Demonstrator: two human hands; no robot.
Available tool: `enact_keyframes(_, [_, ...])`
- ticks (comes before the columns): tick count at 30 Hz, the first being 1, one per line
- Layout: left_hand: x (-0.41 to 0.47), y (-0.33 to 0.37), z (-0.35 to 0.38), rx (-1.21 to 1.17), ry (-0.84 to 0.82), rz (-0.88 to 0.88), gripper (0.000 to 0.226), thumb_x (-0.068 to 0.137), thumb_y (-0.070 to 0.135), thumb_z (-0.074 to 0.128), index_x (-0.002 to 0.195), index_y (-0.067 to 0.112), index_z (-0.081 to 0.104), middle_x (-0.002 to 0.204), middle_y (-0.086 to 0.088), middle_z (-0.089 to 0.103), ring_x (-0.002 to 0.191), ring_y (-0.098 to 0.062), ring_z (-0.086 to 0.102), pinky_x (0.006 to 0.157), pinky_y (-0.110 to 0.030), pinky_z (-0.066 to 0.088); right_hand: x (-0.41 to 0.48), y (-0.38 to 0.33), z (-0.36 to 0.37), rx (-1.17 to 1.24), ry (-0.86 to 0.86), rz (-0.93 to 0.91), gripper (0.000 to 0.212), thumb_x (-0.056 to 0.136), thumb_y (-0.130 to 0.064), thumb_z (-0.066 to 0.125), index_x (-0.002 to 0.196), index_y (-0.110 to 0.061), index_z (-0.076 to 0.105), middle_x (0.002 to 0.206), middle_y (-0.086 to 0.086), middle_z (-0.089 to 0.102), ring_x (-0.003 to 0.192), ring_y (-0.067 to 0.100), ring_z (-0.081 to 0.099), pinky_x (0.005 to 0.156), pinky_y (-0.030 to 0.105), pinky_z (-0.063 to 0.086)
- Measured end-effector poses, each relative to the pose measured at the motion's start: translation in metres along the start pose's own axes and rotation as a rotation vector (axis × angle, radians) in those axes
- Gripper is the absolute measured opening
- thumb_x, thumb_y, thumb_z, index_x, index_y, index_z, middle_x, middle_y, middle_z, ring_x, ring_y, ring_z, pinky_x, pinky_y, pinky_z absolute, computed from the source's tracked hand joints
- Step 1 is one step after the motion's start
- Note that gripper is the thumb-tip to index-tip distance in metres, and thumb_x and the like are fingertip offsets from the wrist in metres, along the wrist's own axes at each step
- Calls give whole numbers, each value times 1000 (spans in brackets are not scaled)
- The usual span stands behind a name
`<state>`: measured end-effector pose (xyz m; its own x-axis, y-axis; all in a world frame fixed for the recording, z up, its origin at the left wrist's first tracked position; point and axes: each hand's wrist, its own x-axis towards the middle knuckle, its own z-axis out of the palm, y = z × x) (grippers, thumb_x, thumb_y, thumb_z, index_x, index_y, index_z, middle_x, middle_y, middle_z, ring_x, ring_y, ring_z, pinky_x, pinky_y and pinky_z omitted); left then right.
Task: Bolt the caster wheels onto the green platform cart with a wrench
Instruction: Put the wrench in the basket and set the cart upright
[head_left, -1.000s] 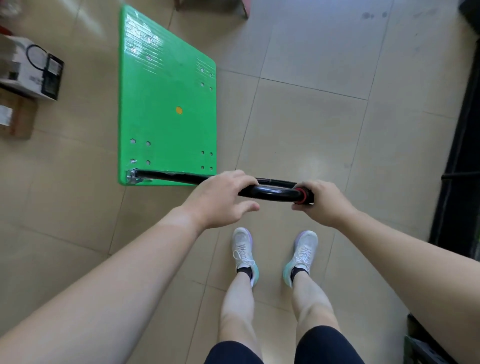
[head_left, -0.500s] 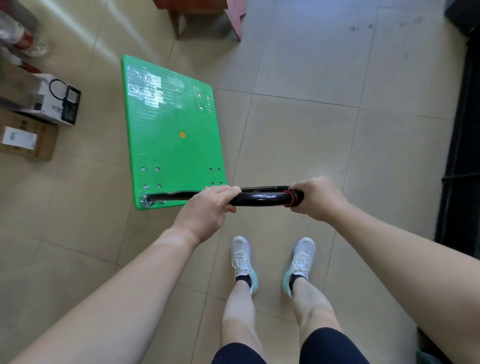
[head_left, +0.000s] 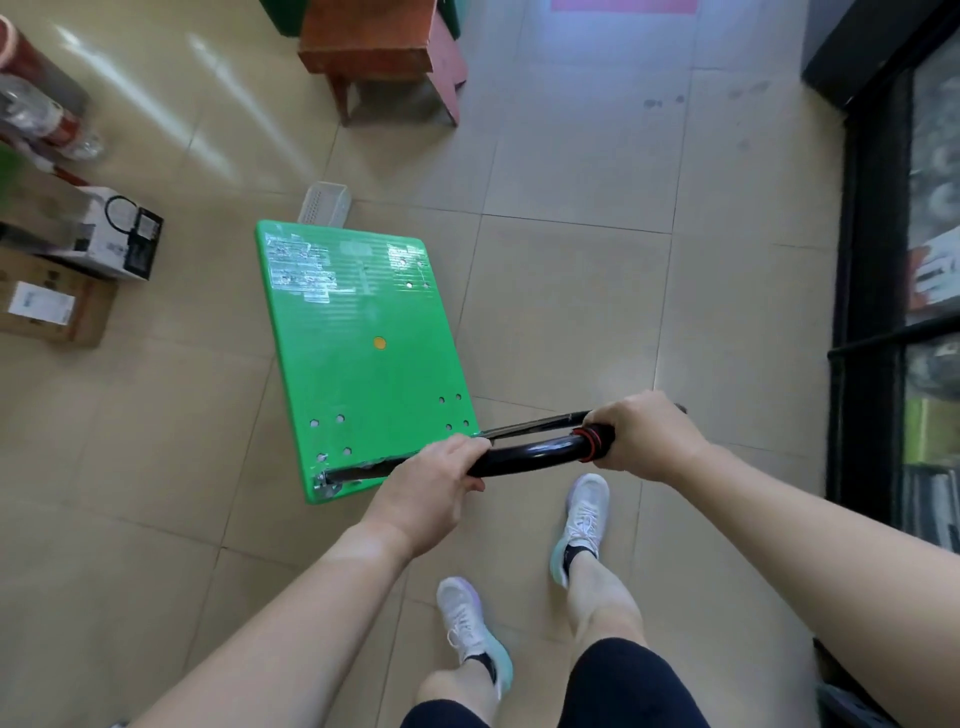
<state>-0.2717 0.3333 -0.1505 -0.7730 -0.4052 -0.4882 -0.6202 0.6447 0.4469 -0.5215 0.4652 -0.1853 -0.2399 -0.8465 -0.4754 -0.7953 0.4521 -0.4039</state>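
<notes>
Plainly the bolting has not begun: the cart (head_left: 358, 332) lies on the tiled floor (head_left: 571, 312) with its green deck facing up, and the holes (head_left: 330, 436) grouped at its corners look empty, with no bolt head showing in any of them. No wheels and no wrench are in view, so fetching them, seating each wheel over its group of holes and tightening the bolts all seem left to do. Whether the deck rests flat on the floor or is tipped up a little at the near edge, I cannot tell from this angle. Both hands are on the black handle (head_left: 530, 454), which rises from the near edge of the deck. The left hand (head_left: 436, 483) curls over the bar toward its left part, and the right hand (head_left: 644, 436) grips the bend just beside the red ring. The deck stretches away from the hands, ahead and to the left, and a white basket (head_left: 324, 203) sits just beyond its far edge.
</notes>
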Motion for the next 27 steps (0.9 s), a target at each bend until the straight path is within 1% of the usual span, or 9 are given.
enact_keyframes(4, [-39,0,2,89,-29,57,44,105,34,54,145,18,47,141,0,57,126,-24,54,107,-37,40,-24,-42,17,-45,9,6,12,75,-36,72,84,-28,71,57,-9,52,63,16,50,51,24,31])
enact_keyframes(6, [-55,2,2,88,-2,40,43,104,45,53,139,21,51,134,0,61,123,-24,55,104,-41,40,-32,-71,25,-56,27,21,14,74,-36,72,86,-30,72,61,-9,56,65,18,54,55,25,36])
enact_keyframes(9, [-79,-11,-5,39,37,-32,31,105,39,53,132,24,58,122,-1,65,114,-28,59,97,-41,43,-41,-112,37,-76,43,18,17,75,-36,71,91,-30,71,70,-7,64,72,20,62,63,28,47])
enact_keyframes(12, [-104,-35,-15,-29,27,-85,24,104,32,56,127,27,62,117,-1,65,108,-28,60,89,-38,43,-53,-136,43,27,8,-19,40,75,-36,78,114,-32,70,99,-7,72,97,20,65,82,30,50])
enact_keyframes(14, [-119,-53,-20,-88,18,-123,20,102,29,60,122,27,64,113,-1,66,106,-29,61,90,-39,47,-63,-137,48,110,-10,-13,64,77,-37,81,136,-26,59,127,-5,66,119,18,57,102,30,42])
enact_keyframes(16, [-134,-71,-24,-145,27,-156,20,101,26,62,120,27,66,111,-1,67,105,-30,61,93,-42,49,-73,-128,56,122,-10,28,71,82,-34,79,145,-23,48,142,-4,55,131,19,48,113,35,32])
enact_keyframes(21, [-166,-102,-25,-77,51,-193,23,102,20,57,125,25,60,115,0,63,108,-28,59,101,-48,46,-71,-141,75,113,109,-23,44,90,-16,70,132,-25,60,130,-6,65,117,25,59,88,28,40])
enact_keyframes(24, [-180,-98,-18,-33,126,-199,29,101,21,57,130,24,57,123,4,61,112,-22,55,119,-50,29,-70,-168,80,-80,123,-32,40,92,-33,66,132,-35,58,126,-14,66,109,21,65,78,30,48])
enact_keyframes(27, [-195,-107,-14,-20,151,-239,27,103,27,58,130,19,58,120,2,61,107,-23,54,111,-39,32,-76,-197,94,-187,141,-88,34,95,-40,58,128,-36,54,124,-16,66,101,18,67,72,29,48])
